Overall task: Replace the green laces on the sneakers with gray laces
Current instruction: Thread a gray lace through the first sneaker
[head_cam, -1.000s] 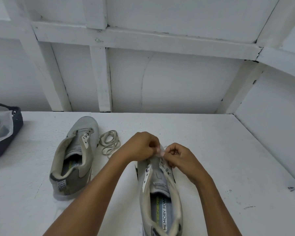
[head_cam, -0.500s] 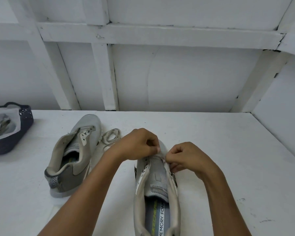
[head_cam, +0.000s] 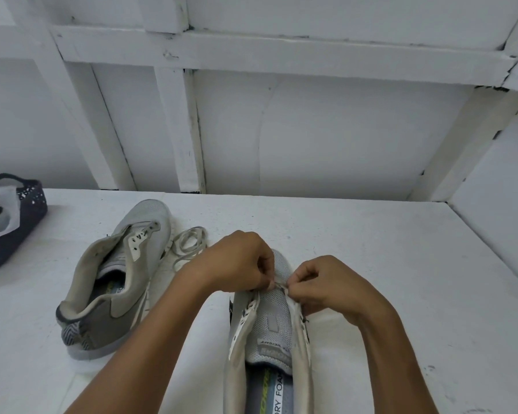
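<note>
The near sneaker [head_cam: 274,312] lies straight under your hands, toe pointing away from you, with the eyelet rows bare along both flaps. Only a short span of lace [head_cam: 279,285] shows, crossing the tongue at the farthest eyelets; it is too small to be sure of its colour. Your left hand [head_cam: 240,261] has thumb and forefinger pinched together on one end of that span, the other fingers curled in. Your right hand [head_cam: 326,282] pinches the other end the same way, right against the right flap. The two hands almost touch over the toe end of the tongue.

This looks like the first crossing of the new lace. Draw both ends through evenly so the tails come out the same length. Lay the flat lace untwisted across the tongue, and steady the flap with your spare fingers, since the soft upper will likely buckle under the pull.

The tongue is open mesh with a small sewn loop in its middle; the flaps are smooth and pale, punched with dark holes. Left of your left hand a loose lace [head_cam: 189,246], flat and pale, lies in slack coils on the white worktop [head_cam: 371,264], just beside the second sneaker [head_cam: 117,279]. That sneaker is unlaced, with a darker heel and a zigzag patch. Well beyond it sits a dark basket [head_cam: 30,210] lined in white.
</note>
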Motion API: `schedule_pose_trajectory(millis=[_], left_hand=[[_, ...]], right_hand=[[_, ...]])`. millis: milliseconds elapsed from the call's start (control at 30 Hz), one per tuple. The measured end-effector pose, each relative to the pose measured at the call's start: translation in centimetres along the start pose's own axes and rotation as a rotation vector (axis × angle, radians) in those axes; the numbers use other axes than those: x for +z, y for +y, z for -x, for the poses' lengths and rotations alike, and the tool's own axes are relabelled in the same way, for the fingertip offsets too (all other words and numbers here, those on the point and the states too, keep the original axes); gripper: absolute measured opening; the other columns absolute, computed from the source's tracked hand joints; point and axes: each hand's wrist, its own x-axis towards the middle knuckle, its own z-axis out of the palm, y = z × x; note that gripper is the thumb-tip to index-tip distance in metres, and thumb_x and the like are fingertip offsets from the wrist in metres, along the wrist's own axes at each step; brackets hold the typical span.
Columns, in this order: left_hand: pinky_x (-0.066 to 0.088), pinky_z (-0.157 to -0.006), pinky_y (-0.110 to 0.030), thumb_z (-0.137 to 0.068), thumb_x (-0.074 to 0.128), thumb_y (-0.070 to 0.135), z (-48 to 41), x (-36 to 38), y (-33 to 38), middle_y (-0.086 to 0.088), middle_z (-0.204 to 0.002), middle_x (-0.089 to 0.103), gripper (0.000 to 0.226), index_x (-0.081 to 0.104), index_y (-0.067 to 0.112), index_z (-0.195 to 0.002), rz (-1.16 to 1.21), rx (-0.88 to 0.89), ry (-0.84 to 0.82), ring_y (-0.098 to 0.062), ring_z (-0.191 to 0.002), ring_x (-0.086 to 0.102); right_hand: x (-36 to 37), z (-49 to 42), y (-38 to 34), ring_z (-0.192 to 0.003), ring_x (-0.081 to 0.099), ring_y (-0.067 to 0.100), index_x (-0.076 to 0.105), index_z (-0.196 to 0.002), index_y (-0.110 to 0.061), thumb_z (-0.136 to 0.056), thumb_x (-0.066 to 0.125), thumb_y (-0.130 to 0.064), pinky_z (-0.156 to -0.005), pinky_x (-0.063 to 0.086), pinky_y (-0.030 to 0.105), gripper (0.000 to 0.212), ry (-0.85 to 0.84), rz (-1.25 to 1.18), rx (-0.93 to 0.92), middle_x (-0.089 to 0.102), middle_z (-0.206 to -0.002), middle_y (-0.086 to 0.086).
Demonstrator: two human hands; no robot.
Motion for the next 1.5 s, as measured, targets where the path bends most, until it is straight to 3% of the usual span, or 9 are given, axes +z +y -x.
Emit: schedule_pose_trajectory(millis=[200,300,600,767,967,1133,1267,1400,1500], left_hand=[[0.038,-0.051,-0.010,-0.082,0.076,0.027,0.1,0.5,0.3,0.008,-0.072,0.068,0.008,0.074,0.020,-0.084,0.007,0.035,0.014,-0.001,-0.061,0.054],[0.043,-0.058,-0.019,-0.081,0.076,0.026,0.3,0.9,0.4,0.007,-0.069,0.067,0.008,0.073,0.019,-0.081,0.028,0.037,0.042,-0.004,-0.062,0.056],[0.044,-0.062,-0.026,-0.080,0.068,0.021,1.0,2.0,0.6,0.009,-0.068,0.059,0.003,0.069,0.021,-0.077,-0.098,0.049,0.106,-0.012,-0.072,0.058],[0.038,-0.054,-0.013,-0.084,0.075,0.025,1.3,1.9,-0.2,0.013,-0.065,0.061,0.008,0.076,0.017,-0.085,0.081,0.048,0.136,0.002,-0.058,0.054],[0.038,-0.052,-0.009,-0.079,0.081,0.022,1.5,2.5,-0.6,0.013,-0.060,0.063,0.008,0.075,0.022,-0.074,0.291,0.017,0.201,0.004,-0.054,0.054],[0.040,-0.053,-0.011,-0.081,0.078,0.024,1.4,2.6,-0.2,0.010,-0.071,0.068,0.004,0.076,0.020,-0.081,0.119,0.032,0.174,0.002,-0.063,0.057],[0.047,-0.064,-0.026,-0.082,0.073,0.028,1.2,2.6,-0.2,0.008,-0.083,0.070,0.006,0.075,0.023,-0.084,-0.067,0.044,0.149,-0.009,-0.076,0.061],[0.038,-0.064,-0.027,-0.083,0.065,0.027,0.7,3.0,0.5,0.004,-0.094,0.067,0.006,0.069,0.027,-0.087,-0.279,0.045,0.132,-0.020,-0.086,0.061],[0.036,-0.062,-0.026,-0.081,0.063,0.026,0.4,3.1,0.4,0.003,-0.091,0.067,0.005,0.067,0.028,-0.084,-0.296,0.064,0.128,-0.021,-0.083,0.060]], right_hand=[[-0.7,-0.1,0.3,-0.058,0.065,0.009,0.074,-0.087,0.007,-0.081,0.062,0.009,-0.057,0.055,0.023,0.013,-0.030,-0.048,-0.003,0.067,-0.063,0.001],[-0.7,-0.1,0.4,-0.056,0.064,0.005,0.075,-0.088,0.005,-0.082,0.062,0.010,-0.055,0.052,0.019,0.016,-0.042,-0.068,-0.002,0.068,-0.063,-0.001],[-0.4,0.1,0.4,-0.060,0.067,0.008,0.074,-0.090,0.008,-0.083,0.061,0.009,-0.057,0.055,0.022,0.015,-0.031,-0.055,-0.022,0.071,-0.065,0.000],[-0.4,0.2,0.5,-0.063,0.069,0.012,0.077,-0.084,0.002,-0.082,0.063,0.008,-0.060,0.056,0.024,0.015,-0.024,-0.069,-0.032,0.072,-0.070,0.009],[-0.4,0.5,0.4,-0.060,0.068,0.009,0.077,-0.077,-0.004,-0.083,0.062,0.008,-0.056,0.054,0.021,0.021,-0.013,-0.068,-0.026,0.072,-0.071,0.011],[0.0,0.5,0.2,-0.059,0.069,0.016,0.076,-0.073,0.003,-0.080,0.064,0.008,-0.058,0.057,0.027,0.014,0.021,-0.040,-0.030,0.073,-0.082,0.025],[0.4,0.2,0.0,-0.064,0.072,0.023,0.076,-0.071,0.000,-0.076,0.070,-0.001,-0.069,0.063,0.038,0.008,0.069,0.032,-0.033,0.073,-0.073,0.018],[1.0,0.1,-0.2,-0.066,0.074,0.024,0.076,-0.073,-0.004,-0.073,0.074,-0.011,-0.075,0.063,0.043,0.007,0.101,0.140,-0.007,0.074,-0.068,0.010],[1.1,0.2,-0.5,-0.065,0.074,0.022,0.071,-0.079,0.000,-0.071,0.076,-0.013,-0.075,0.062,0.044,0.016,0.096,0.184,0.011,0.074,-0.069,0.009]])
